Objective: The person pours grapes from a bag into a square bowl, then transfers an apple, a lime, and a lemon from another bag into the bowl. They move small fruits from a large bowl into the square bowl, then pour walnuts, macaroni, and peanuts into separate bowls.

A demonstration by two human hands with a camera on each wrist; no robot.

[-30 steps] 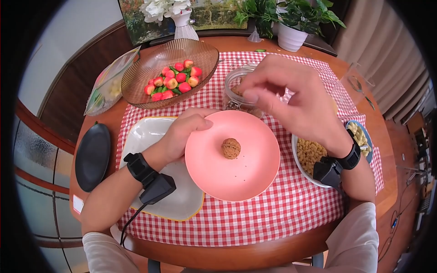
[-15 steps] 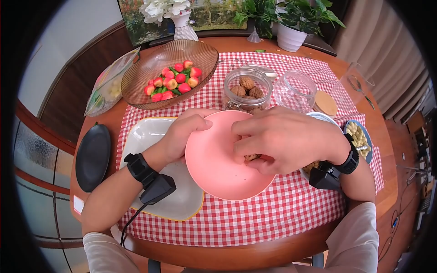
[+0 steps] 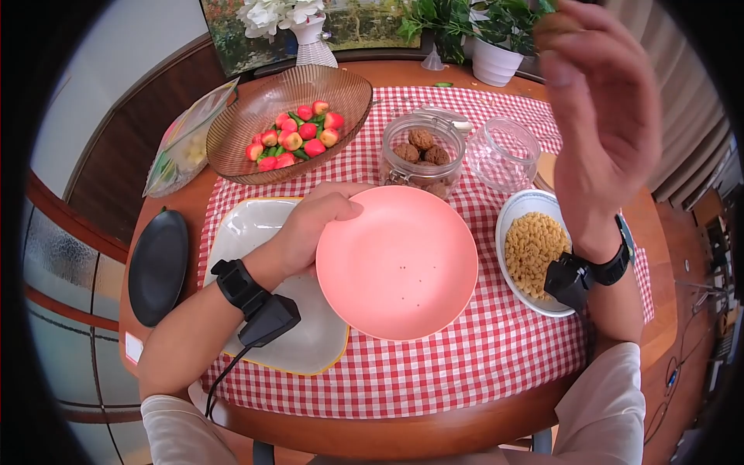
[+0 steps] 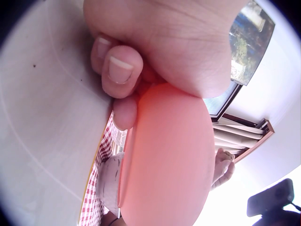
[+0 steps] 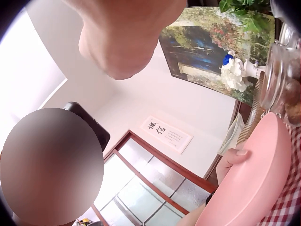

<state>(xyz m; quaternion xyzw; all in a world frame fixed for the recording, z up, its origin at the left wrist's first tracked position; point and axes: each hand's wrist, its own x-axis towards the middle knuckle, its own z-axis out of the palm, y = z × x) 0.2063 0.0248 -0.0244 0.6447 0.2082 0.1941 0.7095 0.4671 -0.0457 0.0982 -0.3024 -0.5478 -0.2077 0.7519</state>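
My left hand (image 3: 311, 226) grips the pink plate (image 3: 397, 267) at its left rim, thumb on top and fingers beneath. A few dark crumbs are on the plate's bare surface. High at the right, my right hand (image 3: 604, 124) is raised with a walnut (image 3: 556, 29) pinched at its fingertips, slightly blurred. From the left wrist view the same raised hand (image 4: 223, 170) appears beyond the plate. An open glass jar (image 3: 397, 177) of walnuts stands just behind the plate. The white rectangular dish (image 3: 310, 333) lies partly under the plate and left forearm.
Right of the plate is a bowl of yellow pasta-like pieces (image 3: 535, 248). Behind it stands an empty clear jar (image 3: 504, 155). A ribbed amber bowl (image 3: 232, 147) with red fruit and green peppers is at back left. A black oval plate (image 3: 159, 267) lies at the left edge.
My right hand came from over the jar down to the plate, took the walnut there and lifted it up to the right. The left hand and the plate have barely moved.
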